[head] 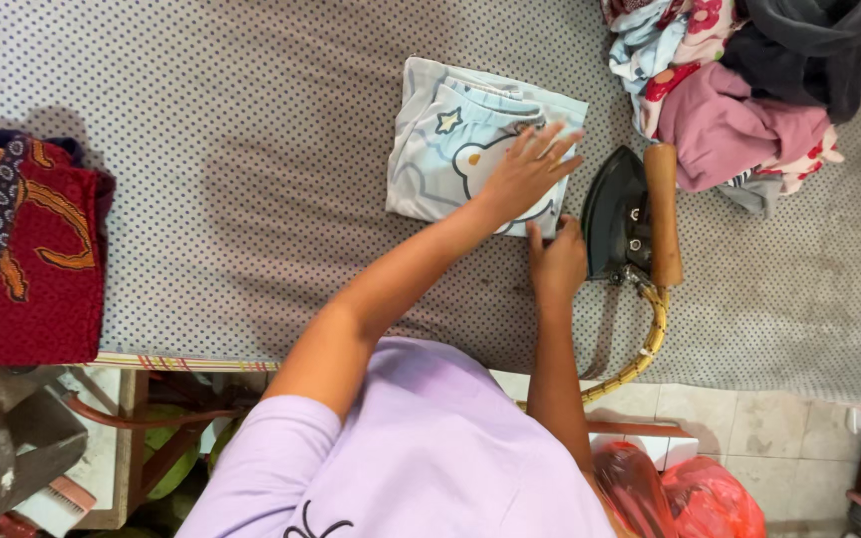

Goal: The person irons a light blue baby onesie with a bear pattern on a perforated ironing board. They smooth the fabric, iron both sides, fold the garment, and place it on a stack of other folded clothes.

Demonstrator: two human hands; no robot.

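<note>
A folded pale-blue garment [450, 139] with a cartoon print and a star lies on the grey dotted ironing surface [251, 149]. My left hand [530, 169] lies flat on its right part, fingers spread, holding nothing. My right hand [556, 261] is curled at the garment's near right corner and seems to pinch its edge. Just right of both hands a black iron [615, 214] with a wooden handle [662, 214] rests on the surface, untouched.
A braided yellow cord [650, 344] runs from the iron over the table's near edge. A pile of mixed clothes [739, 90] sits at the far right. Folded red patterned cloth [32, 259] lies at the left. Red plastic bags [695, 493] stand on the floor.
</note>
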